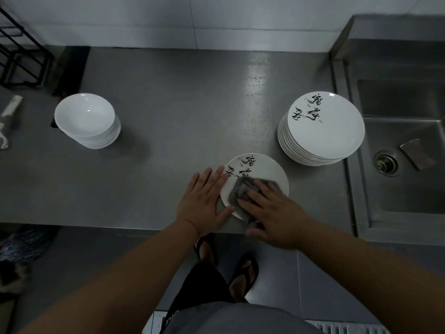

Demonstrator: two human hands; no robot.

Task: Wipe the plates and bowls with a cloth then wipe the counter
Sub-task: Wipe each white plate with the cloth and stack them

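**Plate (265,169) under the cloth (238,191) at the near edge of the counter (180,104)**

On my feed the steel counter fills most of the view, running from nine o'clock across to three o'clock, where it meets the sink (409,194). The basin holds a round drain (386,163). At one o'clock from the drain lies a flat grey piece (417,153) that I cannot identify. A black wire rack (21,56) stands at the counter's ten o'clock corner, against the tiled wall (144,20).

A tall stack of white plates (322,128), the top one marked with black brush lettering, sits at two o'clock from the centre of the view, close to the sink's edge. A stack of white bowls (86,119) sits well apart from it, out at nine o'clock.

The single plate carries the same lettering. It lies flat on the counter near the front edge, at about seven o'clock from the plate stack.

The left hand (202,201) lies open with straight fingers across the plate's nine o'clock rim, and its thumb touches the rim near seven o'clock. The right hand (274,210) is open too, with spread fingers pressing the grey cloth onto the plate's near half. Neither hand curls round anything.

The cloth is bunched. It covers the plate around six o'clock and runs past the rim under the right palm. The right thumb is blurred.
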